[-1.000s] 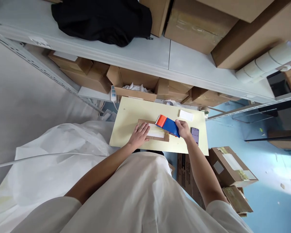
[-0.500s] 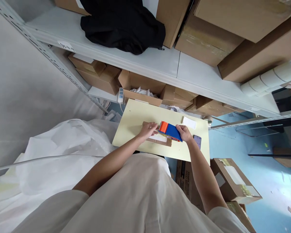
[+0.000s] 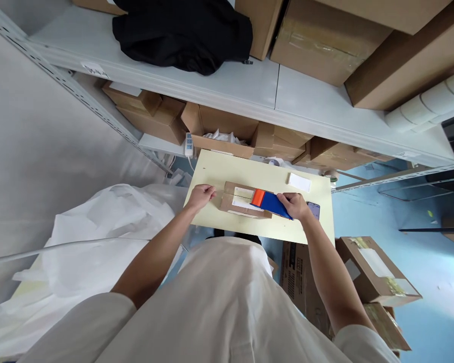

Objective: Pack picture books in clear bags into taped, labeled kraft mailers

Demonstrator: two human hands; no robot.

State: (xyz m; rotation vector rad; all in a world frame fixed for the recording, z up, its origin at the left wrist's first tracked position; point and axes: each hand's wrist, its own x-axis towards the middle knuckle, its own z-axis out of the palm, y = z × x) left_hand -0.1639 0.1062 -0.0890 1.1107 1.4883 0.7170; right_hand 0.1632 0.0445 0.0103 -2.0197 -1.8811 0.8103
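Note:
A blue and orange tape dispenser (image 3: 270,201) is gripped at its right end by my right hand (image 3: 294,205). Its orange end rests on or just above a small brown cardboard box (image 3: 227,202) with a white label on top. My left hand (image 3: 202,196) is off the box's left end, fingers pinched together. What those fingers hold, if anything, is too small to make out. Both hands are above a pale yellow table (image 3: 208,169).
Right of the box lie a white pad (image 3: 299,182) and a phone (image 3: 314,209). Behind the table, an open carton (image 3: 223,143) and a power strip (image 3: 189,145) sit under a shelf (image 3: 155,80). More boxes (image 3: 378,269) are stacked on the right floor, and white sheeting (image 3: 106,227) spreads at left.
My left hand has moved left, away from the dispenser, and its fingers have drawn closed. The dispenser is lower over the box, and more of the box's top shows.

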